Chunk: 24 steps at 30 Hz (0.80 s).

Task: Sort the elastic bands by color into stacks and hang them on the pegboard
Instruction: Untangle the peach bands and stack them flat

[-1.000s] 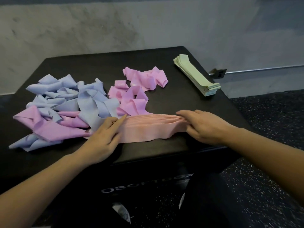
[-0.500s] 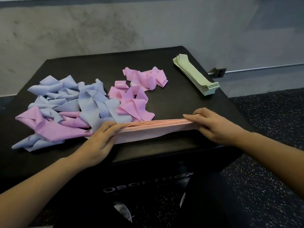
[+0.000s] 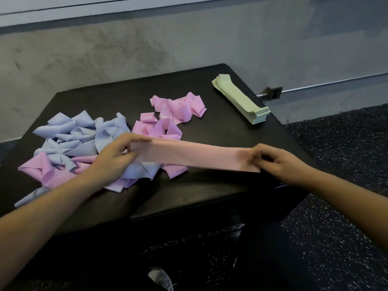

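- Since the earlier frames the salmon-pink stack (image 3: pixel 197 156) has come up off the black box top (image 3: pixel 210 127); it lay flat under both hands, and now it hangs between them, turned so its broad face shows.
- The left hand (image 3: pixel 113 158) pinches the stack's left end, thumb and fingers curled round it; the right hand (image 3: pixel 273 162) grips the right end the same way, fingers folded over the edge.
- Holding both ends likely keeps the layers squared and taut so they do not slide apart; I judge the stack is being tidied or carried to a place of its own.
- 1 salmon-pink stack is in hand; how many bands it holds cannot be counted.
- Beyond the right hand, well apart at the far corner, lies 1 finished pale green stack (image 3: pixel 241 101), flat and aligned.
- Just behind the left hand sits a loose heap of blue bands (image 3: pixel 84 135), with loose lilac-pink bands (image 3: pixel 161 131) mixed in beside and under it; a 2nd lilac-pink clump (image 3: pixel 180 107) lies farther back, between the hands.
- The loose bands overlap too much to count singly.
- So 2 colours look stacked and 2 remain unsorted; no pegboard is in view, so hanging looks a later step.
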Available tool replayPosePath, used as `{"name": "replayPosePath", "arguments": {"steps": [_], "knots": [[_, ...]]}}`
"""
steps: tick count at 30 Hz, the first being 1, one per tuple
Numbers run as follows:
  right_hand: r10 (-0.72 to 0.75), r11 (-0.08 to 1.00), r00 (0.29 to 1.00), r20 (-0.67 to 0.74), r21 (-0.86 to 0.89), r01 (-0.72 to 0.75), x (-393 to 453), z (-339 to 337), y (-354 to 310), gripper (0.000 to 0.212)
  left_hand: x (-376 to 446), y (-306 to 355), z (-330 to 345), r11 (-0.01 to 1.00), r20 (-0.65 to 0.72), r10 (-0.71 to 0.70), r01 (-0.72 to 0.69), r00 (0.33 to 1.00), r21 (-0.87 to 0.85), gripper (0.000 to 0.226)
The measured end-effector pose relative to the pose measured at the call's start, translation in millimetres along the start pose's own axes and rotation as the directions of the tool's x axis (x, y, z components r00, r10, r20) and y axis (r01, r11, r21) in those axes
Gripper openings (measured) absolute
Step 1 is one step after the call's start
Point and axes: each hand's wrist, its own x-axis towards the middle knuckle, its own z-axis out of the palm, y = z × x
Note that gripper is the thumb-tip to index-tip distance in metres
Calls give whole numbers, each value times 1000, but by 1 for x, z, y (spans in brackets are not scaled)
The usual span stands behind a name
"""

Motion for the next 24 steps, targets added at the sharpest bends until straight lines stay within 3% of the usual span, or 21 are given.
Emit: {"name": "replayPosePath", "arguments": {"steps": [6,9,11,14,17,21,24], "knots": [[64,988,996,64,138,-72,-14,-13,-15,31,76,34,0,998,-15,-45,46,999,40,67],[94,995,988,126,11,-96,-19,-20,-16,60,114,48,10,993,0,-97,97,995,74,62],[98,992,988,117,-86,-88,-19,-22,-15,66,136,57,19,987,13,-116,114,993,115,59],[-24,988,996,-88,-152,10,-15,-21,-11,57,161,67,35,982,38,-144,138,989,132,60],[-185,960,953,-241,-252,123,-9,-25,-2,42,183,76,53,981,38,-153,147,988,129,56],[-332,883,919,-211,-412,225,-1,-34,7,31,207,83,72,975,39,-153,144,987,171,57],[-438,774,861,-259,-596,215,12,-33,15,28,229,75,82,976,29,-163,157,986,150,63]]}}
